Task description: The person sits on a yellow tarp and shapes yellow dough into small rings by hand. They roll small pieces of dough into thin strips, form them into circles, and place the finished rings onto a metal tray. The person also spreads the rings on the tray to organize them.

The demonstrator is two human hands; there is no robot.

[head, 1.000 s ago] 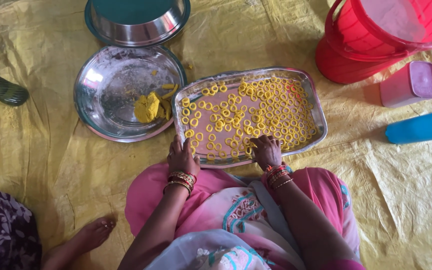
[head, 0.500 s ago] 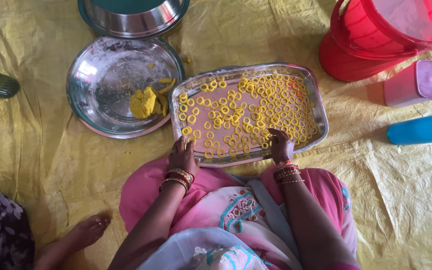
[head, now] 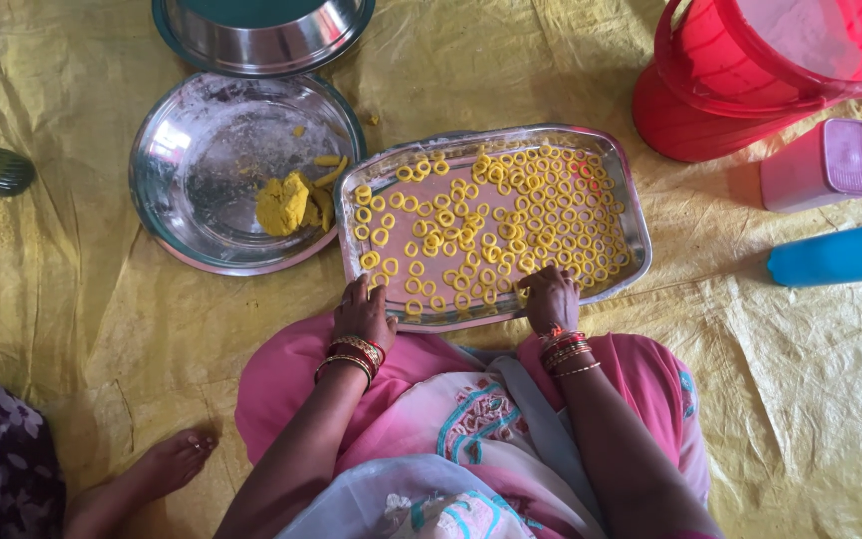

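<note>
We rest our left hand (head: 363, 314) and right hand (head: 551, 297) on the near rim of the tray (head: 631, 215), fingers curled, gripping nothing; a nudge might scatter its dough rings (head: 511, 215).

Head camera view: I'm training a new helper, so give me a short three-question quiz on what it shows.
1. True or false: both hands, the left hand and the right hand, rest at the near edge of the rectangular tray.
2. What lies on the round plate? A) a lump of yellow dough B) a knife C) a cup
3. What shape are the yellow pieces spread across the tray?

Key: 1. True. 2. A. 3. Small rings.
</note>
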